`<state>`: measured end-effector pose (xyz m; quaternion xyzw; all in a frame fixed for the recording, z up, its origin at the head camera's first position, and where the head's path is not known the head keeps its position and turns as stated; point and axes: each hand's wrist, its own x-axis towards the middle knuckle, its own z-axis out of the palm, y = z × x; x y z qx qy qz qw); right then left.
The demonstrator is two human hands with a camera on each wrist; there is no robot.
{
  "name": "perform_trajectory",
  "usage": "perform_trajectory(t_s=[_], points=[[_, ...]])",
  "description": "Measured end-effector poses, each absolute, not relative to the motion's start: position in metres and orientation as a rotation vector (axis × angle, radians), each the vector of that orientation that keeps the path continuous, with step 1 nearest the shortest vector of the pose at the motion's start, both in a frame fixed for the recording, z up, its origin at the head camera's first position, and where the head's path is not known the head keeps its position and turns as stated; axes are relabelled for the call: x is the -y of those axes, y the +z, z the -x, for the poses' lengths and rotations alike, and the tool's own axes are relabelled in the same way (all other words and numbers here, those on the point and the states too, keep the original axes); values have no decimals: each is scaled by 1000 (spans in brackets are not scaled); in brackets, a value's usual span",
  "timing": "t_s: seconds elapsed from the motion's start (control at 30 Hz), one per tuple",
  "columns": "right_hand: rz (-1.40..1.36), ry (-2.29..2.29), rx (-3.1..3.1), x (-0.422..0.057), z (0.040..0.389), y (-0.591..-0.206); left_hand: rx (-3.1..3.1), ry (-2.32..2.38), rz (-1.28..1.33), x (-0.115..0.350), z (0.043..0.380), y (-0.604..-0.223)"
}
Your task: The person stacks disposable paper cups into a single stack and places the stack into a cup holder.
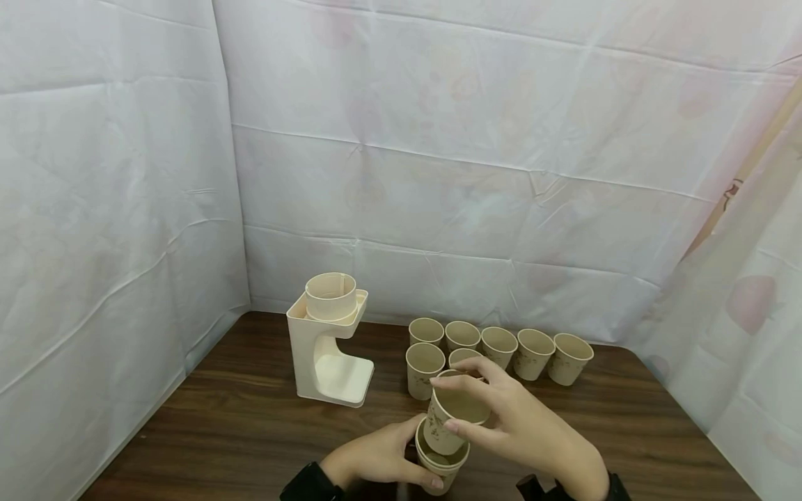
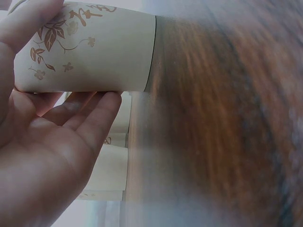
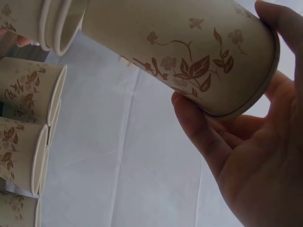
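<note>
My left hand [image 1: 383, 454] holds a short stack of beige paper cups [image 1: 452, 474] near the table's front, fingers and thumb around its sides. In the left wrist view, the outer cup [image 2: 104, 52] shows brown leaves and lettering, its base close to the tabletop. Right above, my right hand [image 1: 529, 433] grips a single paper cup [image 1: 442, 426] by its rim, with fingers and thumb on opposite sides. That cup tilts, and its lower end overlaps the stack's mouth in the head view. From the right wrist, the single cup [image 3: 189, 56] appears base-end beside the stack's rims [image 3: 59, 28].
Behind my hands stand several upright paper cups [image 1: 499, 341] in a back row, and others [image 1: 425, 376] in front, one partly hidden by my right hand. A cream C-shaped stand [image 1: 305, 365] with a round holder [image 1: 332, 299] is at left. White cloth [image 1: 401, 209] encloses the table.
</note>
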<state>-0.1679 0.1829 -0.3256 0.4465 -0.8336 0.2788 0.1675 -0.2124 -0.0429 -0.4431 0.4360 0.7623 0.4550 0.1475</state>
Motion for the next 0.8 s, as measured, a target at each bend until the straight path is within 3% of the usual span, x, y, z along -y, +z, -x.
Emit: perform_trajectory(t_s=[0.8], points=[[-1333,700,2529,-175,175,-346,-2152,1322,-1239,42,212,-441]])
